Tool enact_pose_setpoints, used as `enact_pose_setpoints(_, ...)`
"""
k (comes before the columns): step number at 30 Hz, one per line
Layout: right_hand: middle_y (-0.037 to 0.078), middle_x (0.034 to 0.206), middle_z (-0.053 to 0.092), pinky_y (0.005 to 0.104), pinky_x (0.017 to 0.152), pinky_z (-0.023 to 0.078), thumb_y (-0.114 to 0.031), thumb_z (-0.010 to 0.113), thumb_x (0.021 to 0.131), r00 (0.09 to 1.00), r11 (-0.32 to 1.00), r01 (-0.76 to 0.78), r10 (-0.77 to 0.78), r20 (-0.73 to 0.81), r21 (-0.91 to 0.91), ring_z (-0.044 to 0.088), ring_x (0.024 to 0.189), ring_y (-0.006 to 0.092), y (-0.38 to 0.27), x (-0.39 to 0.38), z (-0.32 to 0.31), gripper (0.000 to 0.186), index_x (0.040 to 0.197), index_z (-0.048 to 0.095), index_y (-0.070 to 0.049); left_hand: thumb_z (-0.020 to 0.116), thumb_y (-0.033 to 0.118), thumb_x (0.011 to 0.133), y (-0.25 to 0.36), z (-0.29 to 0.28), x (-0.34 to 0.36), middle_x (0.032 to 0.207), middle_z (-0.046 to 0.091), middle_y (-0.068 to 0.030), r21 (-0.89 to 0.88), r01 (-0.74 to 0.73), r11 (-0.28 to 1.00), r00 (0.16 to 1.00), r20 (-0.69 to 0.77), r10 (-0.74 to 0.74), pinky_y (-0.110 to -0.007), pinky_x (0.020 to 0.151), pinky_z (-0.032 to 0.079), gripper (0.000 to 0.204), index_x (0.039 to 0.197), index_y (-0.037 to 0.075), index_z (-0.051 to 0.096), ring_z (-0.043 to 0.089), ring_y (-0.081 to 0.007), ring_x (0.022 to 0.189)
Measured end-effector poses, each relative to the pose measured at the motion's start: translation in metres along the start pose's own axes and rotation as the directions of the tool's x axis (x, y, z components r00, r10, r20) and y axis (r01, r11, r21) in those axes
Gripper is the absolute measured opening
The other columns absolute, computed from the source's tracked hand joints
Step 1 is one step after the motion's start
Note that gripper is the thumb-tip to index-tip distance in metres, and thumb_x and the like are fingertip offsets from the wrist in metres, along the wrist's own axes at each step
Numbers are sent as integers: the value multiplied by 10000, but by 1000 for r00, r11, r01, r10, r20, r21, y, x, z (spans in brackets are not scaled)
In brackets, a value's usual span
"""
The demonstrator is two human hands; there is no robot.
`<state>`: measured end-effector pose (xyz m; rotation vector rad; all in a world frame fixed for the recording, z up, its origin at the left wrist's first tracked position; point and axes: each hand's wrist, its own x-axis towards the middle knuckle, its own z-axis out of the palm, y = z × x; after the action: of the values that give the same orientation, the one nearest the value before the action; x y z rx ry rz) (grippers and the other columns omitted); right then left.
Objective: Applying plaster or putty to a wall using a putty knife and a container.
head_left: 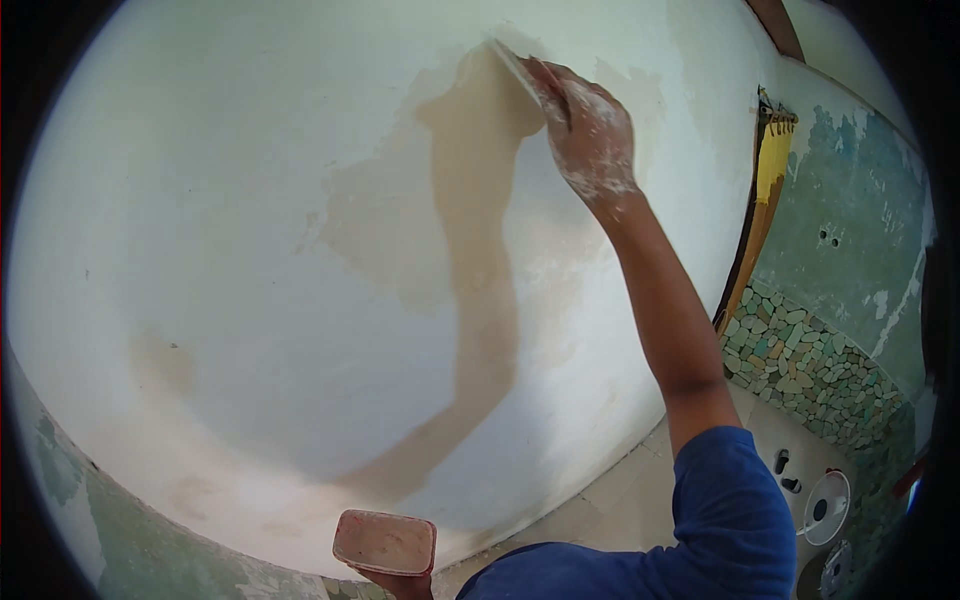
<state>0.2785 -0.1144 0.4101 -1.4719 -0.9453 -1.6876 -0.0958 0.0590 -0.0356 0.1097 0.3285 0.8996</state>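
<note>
My right hand (590, 135), streaked with white compound, grips a flat pale blade (513, 63) high on the white wall (250, 180), its long edge at the wall surface. The blade's handle is hidden in my fingers. At the bottom, my left hand (395, 585) holds a small rectangular reddish tub (385, 540) containing pale pinkish paste. Patches of beige compound mark the wall around the blade, and my arm's shadow falls down the middle.
At the right are a yellow and brown door-edge piece (770, 160), a green patchy wall (840, 230) and pebble tiling (800, 350). Below lie dark sandals (787, 470) and a white bucket (826, 500) on the tiled floor (590, 500).
</note>
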Motion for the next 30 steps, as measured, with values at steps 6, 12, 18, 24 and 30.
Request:
enact_pose_setpoints(6,44,999,728,314,757,557,-135,668,895,974,938,68,-135,179,339,678,823,218,-87,-64,27,289,1182,702,-118,477,768,868,-2,-8,2,1278,610,18,176,-101,979,987,145,76,-588,881,540,697,1355,274,540,611,-283,1127)
enact_pose_setpoints(12,4,847,672,324,661,528,-216,652,851,721,841,367,-528,449,398,653,803,202,-144,-106,2,386,1234,621,-174,462,764,879,1,-16,7,1270,612,25,156,-99,983,995,43,94,-588,872,544,679,1351,283,545,614,-281,1122)
enact_pose_setpoints(18,9,1018,733,316,735,552,-65,639,875,976,967,219,-219,-9,133,671,842,200,-42,2,5,312,1148,717,-194,446,783,872,-1,-13,0,1300,597,21,140,-104,985,993,68,95,-590,896,535,713,1375,284,525,604,-277,1152)
enact_pose_setpoints(24,38,1064,733,303,805,553,-99,653,895,980,977,200,-200,13,-77,670,881,219,-34,-3,40,309,1191,716,-158,449,792,862,0,-25,0,1331,583,25,173,-138,975,980,163,110,-596,917,522,730,1390,292,510,593,-283,1177)
enact_pose_setpoints(30,14,845,714,276,665,545,-160,721,865,883,874,325,-418,215,362,670,751,170,-154,-61,25,166,1031,731,-155,438,777,878,-6,-1,3,1298,604,22,124,-87,988,992,99,75,-591,893,532,704,1374,285,525,612,-289,1140)
